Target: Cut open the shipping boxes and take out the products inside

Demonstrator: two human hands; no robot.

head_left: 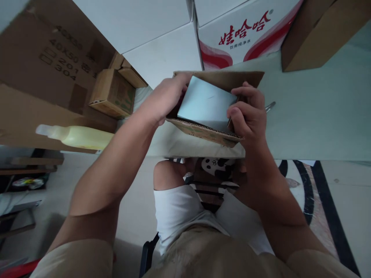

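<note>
An open brown cardboard box [203,133] sits at the near edge of a pale table [313,127]. Inside it lies a flat pale blue-grey box [205,104], tilted. My left hand [164,102] reaches into the carton's left side, its fingers curled round the left end of the pale box. On the right, my right hand [249,114] is closed over the carton's right wall and the right edge of the pale box, thumb on top. The fingertips of both hands are partly hidden inside the carton.
A white carton with red Chinese lettering [246,34] and a brown box [319,34] stand at the back. A small cardboard box [111,92], big brown cartons [43,58] and a yellow bottle [78,137] lie left. A metal object [270,106] rests beside my right hand.
</note>
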